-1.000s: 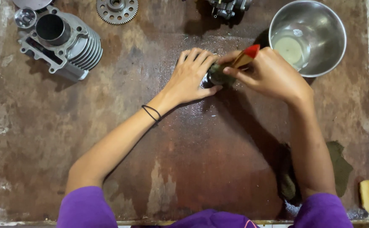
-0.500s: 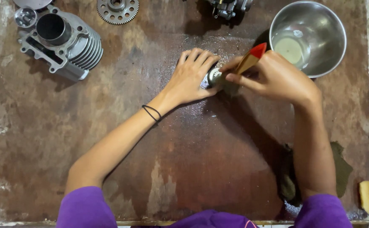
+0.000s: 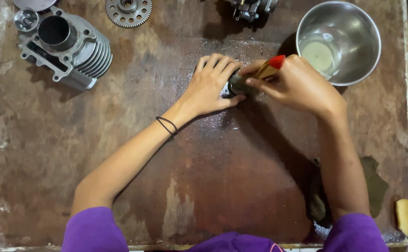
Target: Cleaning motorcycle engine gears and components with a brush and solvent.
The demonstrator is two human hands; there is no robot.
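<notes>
Cylinder block [image 3: 66,49] far left on worktop [image 3: 120,163]; gear [image 3: 128,10] right of it, far edge. Bowl [image 3: 339,41] far right. Sponge [image 3: 405,217] near right corner. Hands [image 3: 260,84] centre-far, left of bowl.

Steel bowl [image 3: 353,28] crowding right, finned cylinder [image 3: 68,46] far left, bare tabletop [image 3: 120,154] between

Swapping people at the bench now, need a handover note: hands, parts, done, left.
Left hand: cupped over a small dark metal part, pinning it to the wet wooden table.
Right hand: holds a brush with a red-tipped wooden handle, working end at the part.
Steel bowl with pale liquid sits upper right; finned cylinder and toothed gear upper left; yellow sponge at the right edge.
Done: table around the part is wet.
Left: part remains under the brush; how clean it is cannot be seen.
</notes>
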